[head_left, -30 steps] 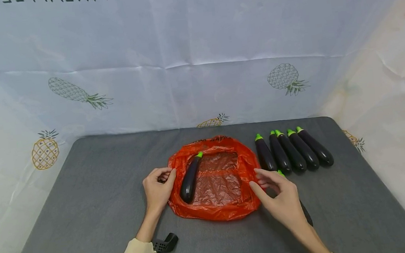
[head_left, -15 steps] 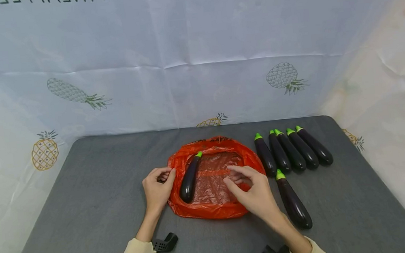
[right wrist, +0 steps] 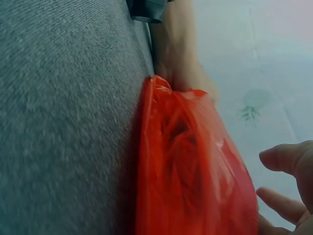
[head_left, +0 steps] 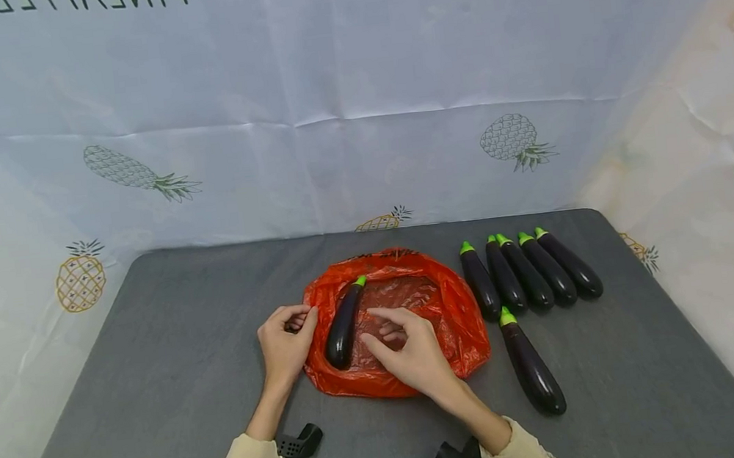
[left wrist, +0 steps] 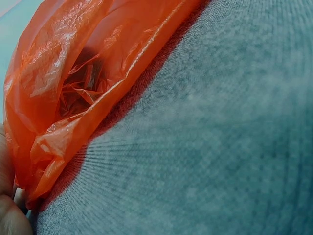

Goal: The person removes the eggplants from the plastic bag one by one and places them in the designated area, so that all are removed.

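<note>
An orange-red plastic bag (head_left: 465, 323) lies spread open on the grey table, and one eggplant (head_left: 343, 327) rests in its left part, green cap toward the back. My left hand (head_left: 287, 343) pinches the bag's left rim; in the left wrist view its fingertips (left wrist: 9, 210) meet the plastic at the lower left. Over the bag's opening, right of the eggplant, hovers my right hand (head_left: 412, 350) with thumb and fingers apart and nothing between them. In the right wrist view the right thumb (right wrist: 281, 157) stands off from the bag (right wrist: 195, 191).
Several eggplants (head_left: 532, 276) lie side by side in a row right of the bag. Nearer the front, a single eggplant (head_left: 533, 368) lies at a slant. A pineapple-print cloth (head_left: 256, 181) hangs behind the grey table (head_left: 174, 365).
My right hand has left the bag's right rim and moved left over its opening, toward the eggplant inside. The slanted eggplant is now uncovered. My left hand has stayed in place.
</note>
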{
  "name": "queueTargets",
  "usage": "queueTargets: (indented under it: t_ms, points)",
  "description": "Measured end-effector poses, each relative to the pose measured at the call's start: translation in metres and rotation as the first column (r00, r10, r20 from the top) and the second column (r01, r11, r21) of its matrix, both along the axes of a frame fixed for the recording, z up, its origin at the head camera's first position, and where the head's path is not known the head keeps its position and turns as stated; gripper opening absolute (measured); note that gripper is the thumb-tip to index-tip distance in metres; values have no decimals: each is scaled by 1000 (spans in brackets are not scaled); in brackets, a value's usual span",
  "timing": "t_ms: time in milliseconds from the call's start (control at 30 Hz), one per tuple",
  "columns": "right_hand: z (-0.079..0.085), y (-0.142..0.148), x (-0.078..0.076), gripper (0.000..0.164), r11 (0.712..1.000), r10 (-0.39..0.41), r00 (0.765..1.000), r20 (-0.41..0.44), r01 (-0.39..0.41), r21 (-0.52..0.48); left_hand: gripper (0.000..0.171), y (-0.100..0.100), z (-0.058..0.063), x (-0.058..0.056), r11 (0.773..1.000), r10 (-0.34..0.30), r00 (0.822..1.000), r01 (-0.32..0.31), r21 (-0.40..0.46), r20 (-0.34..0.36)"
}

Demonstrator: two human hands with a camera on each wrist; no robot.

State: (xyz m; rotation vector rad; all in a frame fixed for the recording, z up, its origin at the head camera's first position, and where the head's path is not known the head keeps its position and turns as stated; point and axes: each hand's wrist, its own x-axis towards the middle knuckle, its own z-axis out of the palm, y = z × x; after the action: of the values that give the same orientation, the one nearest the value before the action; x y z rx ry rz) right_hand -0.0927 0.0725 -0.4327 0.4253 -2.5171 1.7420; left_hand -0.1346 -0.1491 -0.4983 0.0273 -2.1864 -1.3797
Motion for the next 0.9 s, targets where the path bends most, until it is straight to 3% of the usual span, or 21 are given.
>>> queueTargets:
  t_ms: [600, 900]
  points:
    - [-15, -26, -7, 58, 997, 26, 998, 62, -30, 69, 6, 0, -1, 0, 1000, 3, 1000, -3, -7, -6]
    - [-19, -38, -5, 81, 995, 6, 992, 127, -18, 95, 6, 0, 1, 1, 1000, -1, 1000, 1, -7, -13]
